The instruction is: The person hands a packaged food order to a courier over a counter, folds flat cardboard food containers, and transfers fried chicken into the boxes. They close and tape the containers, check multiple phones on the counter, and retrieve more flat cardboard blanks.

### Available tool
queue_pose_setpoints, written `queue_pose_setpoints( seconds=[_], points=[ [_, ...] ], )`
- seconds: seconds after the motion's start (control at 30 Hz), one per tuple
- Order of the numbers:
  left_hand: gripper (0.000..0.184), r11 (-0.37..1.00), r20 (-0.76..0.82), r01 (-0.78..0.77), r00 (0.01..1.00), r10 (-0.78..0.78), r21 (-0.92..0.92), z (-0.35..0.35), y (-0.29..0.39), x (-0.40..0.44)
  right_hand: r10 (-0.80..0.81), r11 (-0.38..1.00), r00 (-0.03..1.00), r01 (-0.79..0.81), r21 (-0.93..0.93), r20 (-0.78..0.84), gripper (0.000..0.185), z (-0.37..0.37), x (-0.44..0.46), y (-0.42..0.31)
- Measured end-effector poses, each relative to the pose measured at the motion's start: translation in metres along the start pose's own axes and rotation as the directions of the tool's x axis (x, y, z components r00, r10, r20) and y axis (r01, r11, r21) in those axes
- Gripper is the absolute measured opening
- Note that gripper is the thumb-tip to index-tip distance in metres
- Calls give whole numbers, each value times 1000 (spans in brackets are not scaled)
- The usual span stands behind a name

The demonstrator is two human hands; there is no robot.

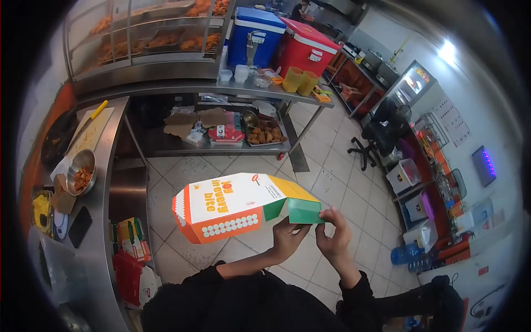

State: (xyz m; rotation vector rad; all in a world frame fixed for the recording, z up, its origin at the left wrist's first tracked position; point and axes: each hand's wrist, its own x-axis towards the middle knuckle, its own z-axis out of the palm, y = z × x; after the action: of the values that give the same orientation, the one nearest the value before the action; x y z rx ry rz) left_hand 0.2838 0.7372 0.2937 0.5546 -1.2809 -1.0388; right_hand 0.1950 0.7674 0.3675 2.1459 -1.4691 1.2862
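Note:
A printed cardboard food box (224,202) in white, orange, yellow and green, partly folded, is held in the air in front of me. Lettering covers its white panel, and rows of white dots run along the orange side. My left hand (287,240) grips the green end flap (303,209) from below, with some fingers hidden behind it. At the flap's right edge, my right hand (335,235) pinches the card between thumb and fingers. The long body of the box extends to the left, above the tiled floor.
A steel counter (119,124) at left carries a metal bowl (81,171) of food, a yellow-handled knife (98,110) and a phone (81,227). Ahead, a steel table (193,86) bears a blue cooler (256,39) and red cooler (308,47). An office chair (381,130) stands right.

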Motion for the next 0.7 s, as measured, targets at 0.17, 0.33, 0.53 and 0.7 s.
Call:
queue_pose_setpoints(
  seconds=[0.17,0.33,0.53,0.7],
  points=[
    [19,991,-124,-40,991,56,130,1,-9,16,-80,996,982,74,46,172,35,12,18,22],
    [18,986,-178,-12,983,42,167,3,-12,30,-169,972,953,119,203,251,32,12,40,45],
    [18,983,-220,-24,973,64,180,18,-20,34,-156,905,915,-19,424,372,28,5,57,70],
    [14,989,-222,37,975,-4,144,27,-11,33,-159,842,881,-114,528,445,27,5,59,87]
  ],
)
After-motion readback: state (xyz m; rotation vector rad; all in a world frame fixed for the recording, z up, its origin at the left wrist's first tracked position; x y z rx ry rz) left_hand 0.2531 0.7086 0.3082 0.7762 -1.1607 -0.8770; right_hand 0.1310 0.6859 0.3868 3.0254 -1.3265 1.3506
